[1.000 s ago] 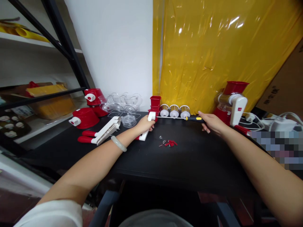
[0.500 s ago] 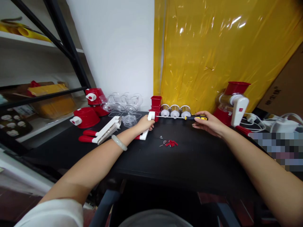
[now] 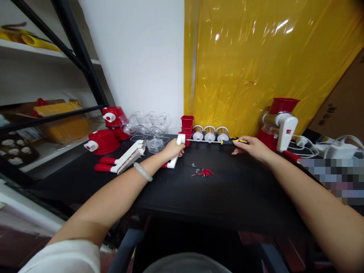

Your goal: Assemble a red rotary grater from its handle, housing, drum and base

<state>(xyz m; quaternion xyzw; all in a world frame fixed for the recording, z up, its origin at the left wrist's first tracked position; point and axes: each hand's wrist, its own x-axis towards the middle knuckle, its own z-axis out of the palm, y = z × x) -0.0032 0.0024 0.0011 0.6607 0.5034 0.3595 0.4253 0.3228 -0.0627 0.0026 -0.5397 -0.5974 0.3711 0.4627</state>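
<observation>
My left hand (image 3: 173, 148) is closed around a white and red handle part (image 3: 175, 153) lying on the black table (image 3: 227, 189). My right hand (image 3: 251, 148) grips the yellow and black handle of a screwdriver (image 3: 218, 141). The screwdriver's thin shaft runs level to the left, and its tip meets the white top end of the handle part. A pale bangle sits on my left wrist. Small screws and red bits (image 3: 203, 172) lie loose on the table between my hands.
Three metal drums (image 3: 209, 133) and a red square hopper (image 3: 187, 123) stand along the yellow sheet. An assembled red and white grater (image 3: 280, 125) and white cables (image 3: 332, 148) are at right. Clear plastic parts (image 3: 148, 125), red housings (image 3: 102, 141) and another white handle (image 3: 126, 157) lie at left, beside a black shelf rack.
My right hand shifted its fingers along the screwdriver handle, rolling it, while the tip stayed at the white part. My left hand has held still.
</observation>
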